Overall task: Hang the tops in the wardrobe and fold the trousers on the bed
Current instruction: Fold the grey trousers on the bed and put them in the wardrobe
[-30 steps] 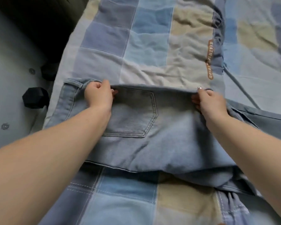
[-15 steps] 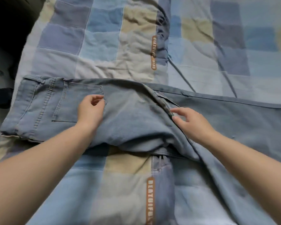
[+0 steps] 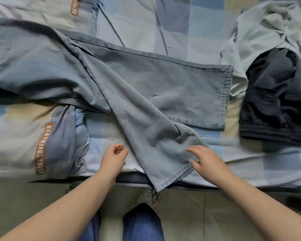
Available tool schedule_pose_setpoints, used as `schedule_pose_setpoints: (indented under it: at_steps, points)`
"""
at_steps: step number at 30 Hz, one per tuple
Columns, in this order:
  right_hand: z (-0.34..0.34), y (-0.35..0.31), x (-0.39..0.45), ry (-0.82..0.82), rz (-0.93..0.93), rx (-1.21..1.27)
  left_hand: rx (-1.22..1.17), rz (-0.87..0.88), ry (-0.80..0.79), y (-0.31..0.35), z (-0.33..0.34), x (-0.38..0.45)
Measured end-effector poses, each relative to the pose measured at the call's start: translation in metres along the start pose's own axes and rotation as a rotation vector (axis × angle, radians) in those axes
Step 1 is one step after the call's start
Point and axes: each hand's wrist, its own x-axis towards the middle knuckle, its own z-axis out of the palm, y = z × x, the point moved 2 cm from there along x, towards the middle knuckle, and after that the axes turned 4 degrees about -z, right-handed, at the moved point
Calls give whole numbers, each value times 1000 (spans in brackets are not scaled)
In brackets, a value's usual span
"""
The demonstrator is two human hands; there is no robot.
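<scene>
Light blue jeans (image 3: pixel 146 80) lie across the bed, waist off to the left. One leg stretches flat to the right, and the other leg (image 3: pixel 156 150) slants down to the bed's front edge, its hem hanging slightly over. My left hand (image 3: pixel 114 158) hovers just left of that slanted leg, fingers loosely curled and holding nothing. My right hand (image 3: pixel 205 162) rests with spread fingers on the right side of the leg near its hem.
The bed carries a blue, beige and grey checked cover (image 3: pixel 172 28). A dark navy garment (image 3: pixel 274 101) is bunched at the right, over a pale crumpled top (image 3: pixel 261 32). My legs in blue trousers stand against the bed's olive front side (image 3: pixel 198 206).
My view has swung right along the jeans from the waist to the legs. Both hands left the seat area and came down to the slanted leg near the bed's front edge.
</scene>
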Motion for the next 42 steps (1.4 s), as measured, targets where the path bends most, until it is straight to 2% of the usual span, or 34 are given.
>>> schedule_pose_setpoints:
  at_steps: [5,10,16,19,22,24,26,30,33,38,40,42]
  points:
    - [40,35,-15,-5,-61,-165,-9,-142,9,-30,51,-6]
    - [72,54,-11,-33,-23,-295,41,-269,-206,-44,72,-12]
    - [88,45,-9,97,48,-225,-275,-119,-481,5,97,-34]
    - [80,41,-14,198,130,-48,-400,-98,-537,42,110,-47]
    - [54,35,-19,346,326,236,-441,-70,-503,84,123,-57]
    - [30,33,-26,508,417,484,-465,-24,-480,115,132,-64]
    - [5,31,-29,655,417,647,-498,11,-457,146,142,-69]
    - [-41,40,-15,781,323,865,-563,56,-394,211,179,-73]
    - [-55,54,8,813,275,1019,-560,66,-304,246,215,-62]
    - [-66,112,46,828,325,1111,-453,150,-199,275,289,-29]
    - [-68,139,61,796,336,1100,-416,164,-195,281,315,-16]
    - [-67,166,77,749,363,1084,-365,148,-259,281,337,2]
